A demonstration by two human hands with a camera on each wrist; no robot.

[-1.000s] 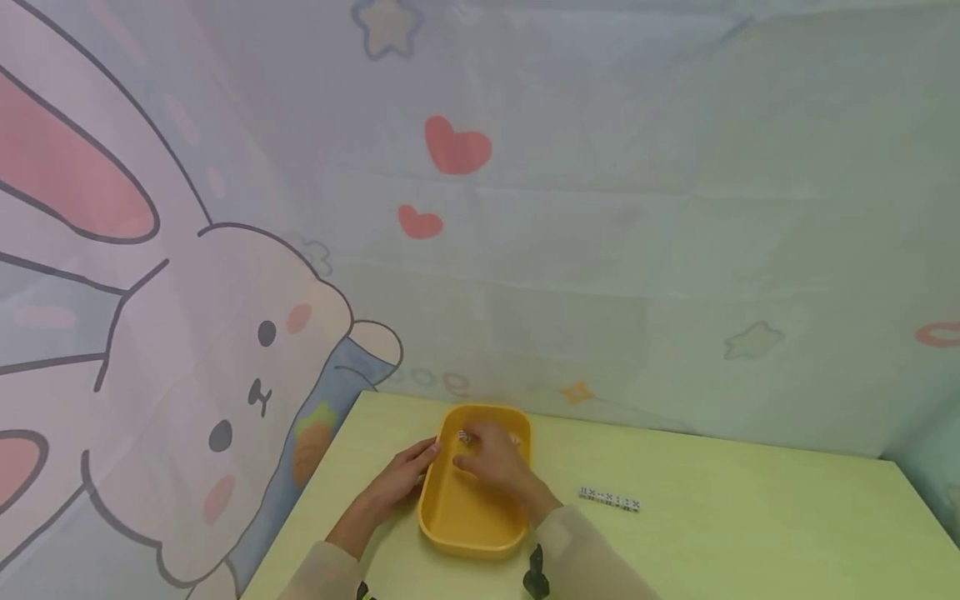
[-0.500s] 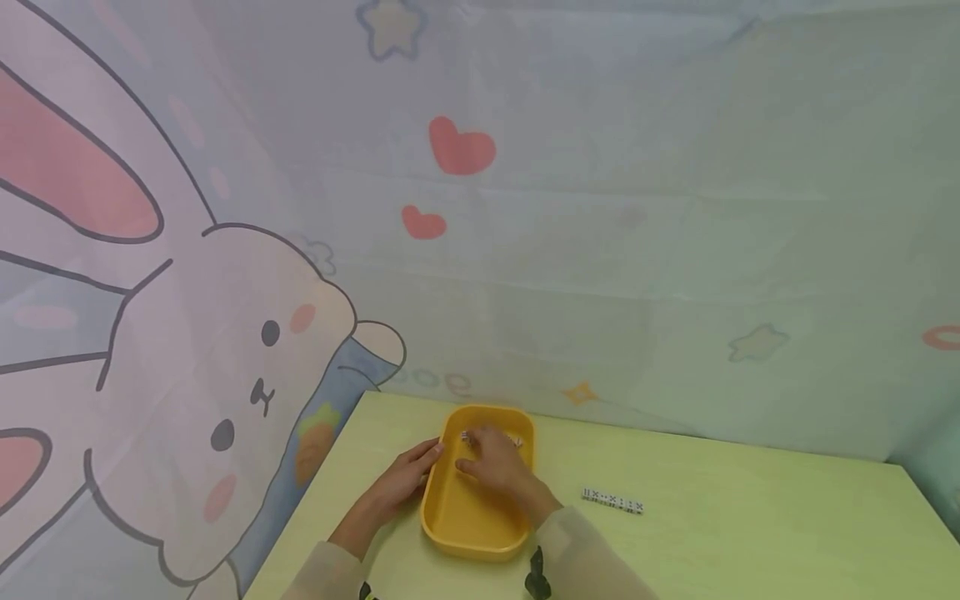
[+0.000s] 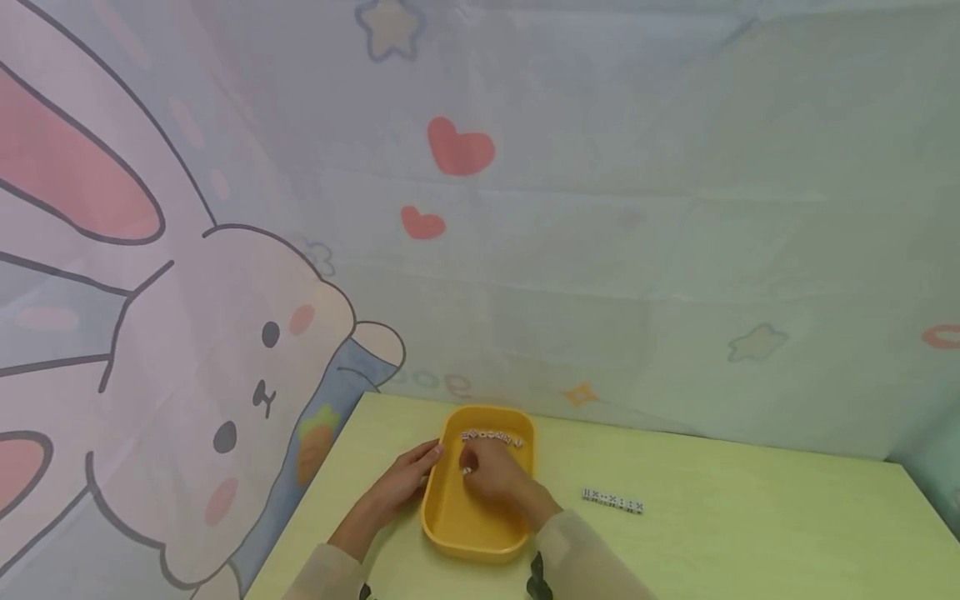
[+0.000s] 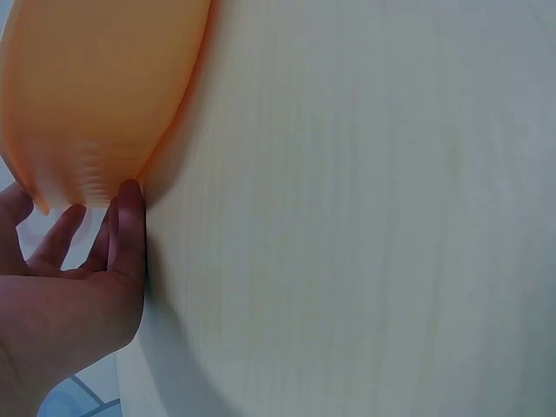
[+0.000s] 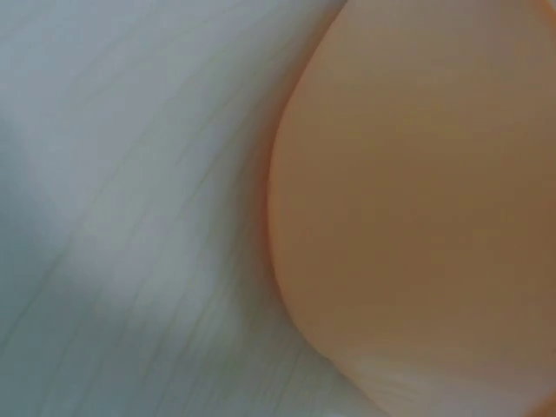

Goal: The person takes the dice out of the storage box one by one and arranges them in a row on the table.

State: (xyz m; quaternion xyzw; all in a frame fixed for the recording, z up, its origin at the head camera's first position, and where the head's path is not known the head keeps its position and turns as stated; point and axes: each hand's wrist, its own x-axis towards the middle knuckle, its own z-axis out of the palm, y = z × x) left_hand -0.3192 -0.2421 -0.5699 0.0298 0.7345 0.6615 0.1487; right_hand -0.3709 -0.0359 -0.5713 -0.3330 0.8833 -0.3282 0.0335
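Note:
A yellow tray [image 3: 476, 533] stands on the table near its back left. My left hand [image 3: 405, 477] holds the tray's left side; in the left wrist view its thumb is at the rim and its fingers lie against the outer wall. Over the tray floor, my right hand [image 3: 495, 471] pinches a small white die [image 3: 467, 471] between thumb and curled forefinger. Beyond that hand, several white dice [image 3: 491, 435] lie in an uneven row near the tray's far end. The right wrist view shows the tray [image 5: 408, 217] but neither the hand nor the die.
To the right of the tray, a straight row of white dice [image 3: 612, 500] with dark marks sits on the pale yellow-green table [image 3: 735, 517]. A cloth backdrop [image 3: 637, 250] with a rabbit and hearts rises along the table's back edge.
My right hand has drawn back from the dice at the tray's far end, its fingers now curled around one die. More of the row there shows. My left hand stays at the tray.

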